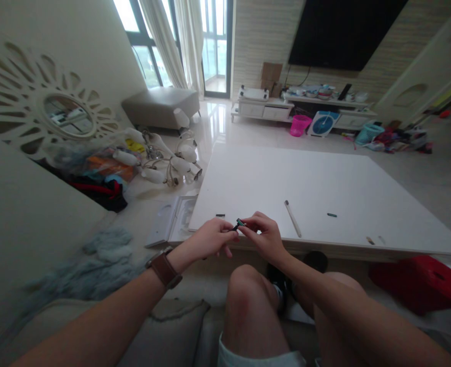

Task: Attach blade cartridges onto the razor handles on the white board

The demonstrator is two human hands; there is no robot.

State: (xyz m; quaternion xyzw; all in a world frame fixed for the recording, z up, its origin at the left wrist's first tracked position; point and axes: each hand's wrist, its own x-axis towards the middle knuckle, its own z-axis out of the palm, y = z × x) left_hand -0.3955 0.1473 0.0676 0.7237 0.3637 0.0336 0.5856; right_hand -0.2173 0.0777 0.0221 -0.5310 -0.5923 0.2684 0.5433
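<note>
The left hand [211, 238], fingertips nearly together, pinches the black end of a small piece [239, 223] at its two o'clock. The piece's axis runs eight-to-two (roughly; it is tiny), its far end greenish. The right hand [264, 235], equally near, grips that end at ten o'clock.

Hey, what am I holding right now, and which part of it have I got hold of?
A small dark-and-green piece, too small to identify. Your right hand pinches its green end; your left hand seems to grip its dark end.
</note>
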